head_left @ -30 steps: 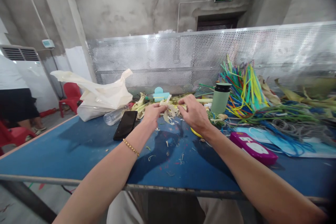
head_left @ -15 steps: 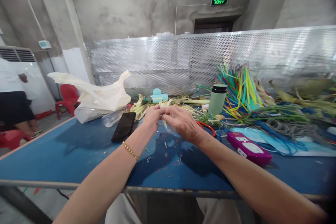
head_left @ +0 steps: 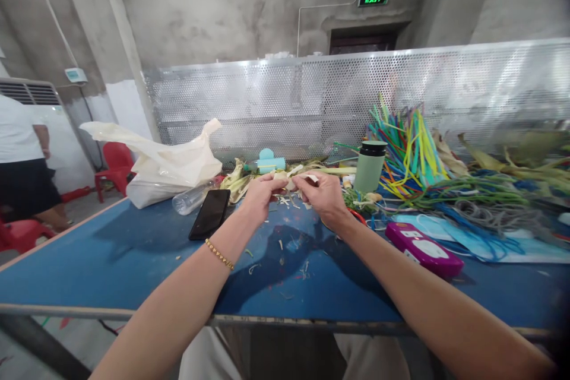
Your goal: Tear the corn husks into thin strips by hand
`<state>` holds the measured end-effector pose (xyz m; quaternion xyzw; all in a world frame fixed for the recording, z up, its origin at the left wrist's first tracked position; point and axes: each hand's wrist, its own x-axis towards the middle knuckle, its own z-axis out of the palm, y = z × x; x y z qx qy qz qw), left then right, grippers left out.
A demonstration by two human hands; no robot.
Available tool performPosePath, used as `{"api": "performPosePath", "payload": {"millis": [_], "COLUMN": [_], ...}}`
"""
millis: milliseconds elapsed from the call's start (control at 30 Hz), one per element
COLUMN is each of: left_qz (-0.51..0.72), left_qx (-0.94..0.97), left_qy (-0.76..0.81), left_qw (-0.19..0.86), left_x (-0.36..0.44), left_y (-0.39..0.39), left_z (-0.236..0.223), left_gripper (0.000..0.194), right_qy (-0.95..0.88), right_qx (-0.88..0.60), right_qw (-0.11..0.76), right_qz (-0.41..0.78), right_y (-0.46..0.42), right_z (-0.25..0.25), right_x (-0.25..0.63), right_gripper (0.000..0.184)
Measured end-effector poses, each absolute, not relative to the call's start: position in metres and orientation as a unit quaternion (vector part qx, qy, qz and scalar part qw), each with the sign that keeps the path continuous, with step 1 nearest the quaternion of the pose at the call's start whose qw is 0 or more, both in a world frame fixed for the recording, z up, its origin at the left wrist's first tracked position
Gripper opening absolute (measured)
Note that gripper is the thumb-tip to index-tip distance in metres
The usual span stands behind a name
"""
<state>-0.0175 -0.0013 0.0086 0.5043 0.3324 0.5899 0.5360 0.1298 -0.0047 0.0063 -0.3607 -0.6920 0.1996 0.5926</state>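
My left hand (head_left: 258,193) and my right hand (head_left: 321,195) are held close together above the blue table (head_left: 133,261), near its far middle. Both pinch a small pale strip of dried leaf (head_left: 289,181) between their fingertips. Just behind the hands lies a heap of pale green and yellow husk leaves (head_left: 243,178). Small leaf scraps (head_left: 285,249) are scattered on the table under the hands. A gold bead bracelet (head_left: 220,253) is on my left wrist.
A black phone (head_left: 209,221) and a clear bottle (head_left: 192,199) lie left of the hands, beside a cream plastic bag (head_left: 171,166). A green flask (head_left: 370,165), coloured strips (head_left: 409,148), a purple device (head_left: 423,249) sit right. A perforated metal screen (head_left: 312,101) backs the table. A person (head_left: 22,160) stands far left.
My hands closed together over the leaf piece half a second ago, then drew slightly apart again, still pinching it. The person at far left has shifted position.
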Motion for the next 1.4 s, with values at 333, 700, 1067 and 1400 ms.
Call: {"api": "performPosePath", "payload": {"millis": [333, 700, 1067, 1400], "left_qz": [0.581, 0.554, 0.520, 0.529], "left_qx": [0.540, 0.578, 0.588, 0.633], "left_qy": [0.340, 0.327, 0.305, 0.293], "left_qw": [0.505, 0.502, 0.540, 0.483], "left_x": [-0.0187, -0.0197, -0.0219, -0.0193], "left_y": [-0.0020, -0.0011, -0.0004, -0.0067], "left_z": [0.0083, 0.0098, 0.0122, 0.0122], "left_gripper": [0.016, 0.016, 0.014, 0.030], "right_qy": [-0.693, -0.689, -0.699, -0.684], "right_qx": [-0.351, -0.361, -0.356, -0.388], "right_qw": [0.619, 0.604, 0.599, 0.605], "right_qz": [0.116, 0.175, 0.161, 0.122], "right_y": [0.0054, 0.0014, 0.0024, 0.0069], "right_z": [0.0044, 0.0054, 0.0018, -0.0014], "right_x": [0.1342, 0.1306, 0.1276, 0.1286], "right_gripper": [0.020, 0.020, 0.018, 0.017]}}
